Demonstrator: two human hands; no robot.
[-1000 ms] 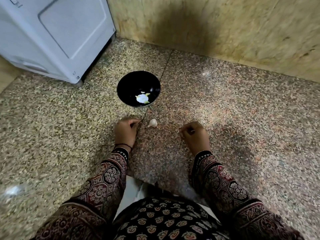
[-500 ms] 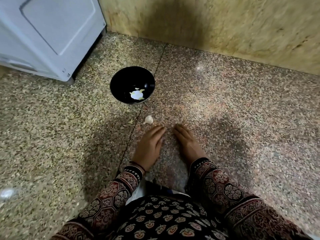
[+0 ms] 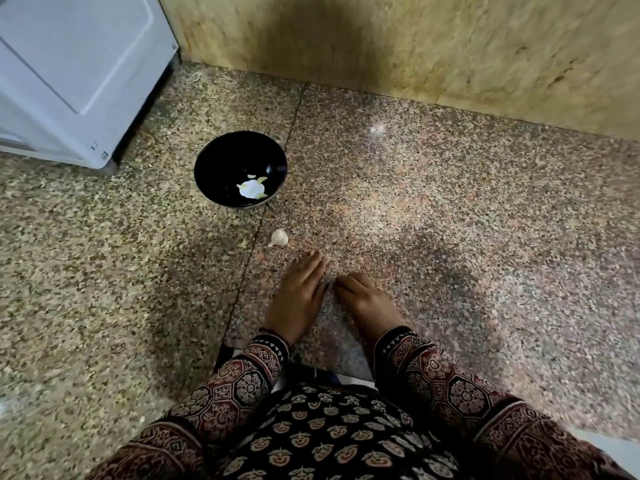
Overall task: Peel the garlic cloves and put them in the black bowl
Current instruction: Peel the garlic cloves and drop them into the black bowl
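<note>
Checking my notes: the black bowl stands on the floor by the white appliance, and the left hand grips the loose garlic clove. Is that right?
Not quite. The head view shows the garlic clove lying on the floor just beyond the left hand, which rests flat and grips nothing. The black bowl does stand on the floor by the white appliance.

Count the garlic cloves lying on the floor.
1: a pale garlic clove on the speckled stone floor, between the round black bowl and the left hand. Others may be hidden.
</note>
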